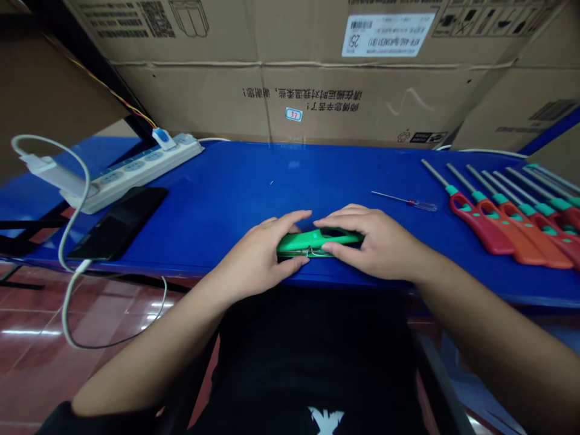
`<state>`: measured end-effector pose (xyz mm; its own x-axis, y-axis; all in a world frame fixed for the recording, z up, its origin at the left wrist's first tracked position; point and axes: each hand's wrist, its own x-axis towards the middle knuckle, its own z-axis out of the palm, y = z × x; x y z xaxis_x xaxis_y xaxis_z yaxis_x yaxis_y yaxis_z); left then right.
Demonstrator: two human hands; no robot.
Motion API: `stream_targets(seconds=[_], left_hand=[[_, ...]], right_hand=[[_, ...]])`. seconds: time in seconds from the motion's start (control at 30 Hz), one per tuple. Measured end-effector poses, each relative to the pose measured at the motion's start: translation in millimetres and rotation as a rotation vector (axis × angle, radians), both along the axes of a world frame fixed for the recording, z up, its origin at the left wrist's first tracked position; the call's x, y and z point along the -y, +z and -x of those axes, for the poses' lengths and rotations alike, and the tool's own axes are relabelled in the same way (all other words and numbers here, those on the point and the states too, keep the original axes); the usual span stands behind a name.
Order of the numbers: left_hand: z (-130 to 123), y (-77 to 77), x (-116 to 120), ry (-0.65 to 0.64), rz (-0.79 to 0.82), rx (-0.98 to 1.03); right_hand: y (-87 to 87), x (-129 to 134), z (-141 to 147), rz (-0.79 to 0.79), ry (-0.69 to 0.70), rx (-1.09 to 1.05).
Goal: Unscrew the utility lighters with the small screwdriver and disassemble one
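Left hand [254,258] and right hand [390,244]: fingers clamped on green lighter casing [295,242], seam metalwork [309,252] exposed. Red lighter [490,234] alongside looks assembled.

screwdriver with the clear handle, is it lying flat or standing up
Lying flat: the screwdriver has both its shaft and its handle stretched out along the blue table.

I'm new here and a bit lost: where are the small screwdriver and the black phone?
small screwdriver with clear handle [425,206]: head view, on its handle
flat black phone with white cable [120,222]: head view, on its dark face
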<state>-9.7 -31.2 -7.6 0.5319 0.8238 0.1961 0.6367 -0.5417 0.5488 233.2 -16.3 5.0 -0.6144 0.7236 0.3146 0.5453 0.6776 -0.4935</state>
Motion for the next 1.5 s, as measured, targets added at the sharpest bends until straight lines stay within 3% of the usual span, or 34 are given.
stream_targets(seconds=[0.2, 0.37, 0.53, 0.63, 0.77, 0.93, 1.2, 1.37, 1.5], left_hand=[[1, -0.3, 4, 0.026, -0.094, 0.035], [2, -3.5, 9, 0.131, -0.265, 0.098], [3, -0.4, 8, 0.006, -0.14, 0.001], [3, 0.8, 7, -0.027, -0.119, 0.01], [3, 0.0, 7, -0.029, -0.127, 0.03], [3, -1.3, 7, -0.021, -0.112, 0.063], [3, -5.5, 6, -0.019, -0.116, 0.126], [4, -7.0, 5, -0.039, -0.099, 0.142], [4, -7.3, 5, -0.045, -0.107, 0.146]], right_hand=[[3.5, -4, -6, -0.082, -0.066, 0.061], [-1.0, -13, -8, -0.226, -0.269, 0.111], [-0.9, -10, -6, -0.299, -0.405, 0.174], [0.8, 5, 1, -0.354, -0.289, 0.184], [-5.6, 28, 11, -0.289, -0.104, 0.213], [-16.8, 34, 15, -0.276, -0.108, 0.199], [-9.6, 28, 13, -0.259, -0.04, 0.237], [-10.0, 24, 10, -0.224, -0.069, 0.212], [-8.3, 20, 10, -0.273, -0.029, 0.303]])
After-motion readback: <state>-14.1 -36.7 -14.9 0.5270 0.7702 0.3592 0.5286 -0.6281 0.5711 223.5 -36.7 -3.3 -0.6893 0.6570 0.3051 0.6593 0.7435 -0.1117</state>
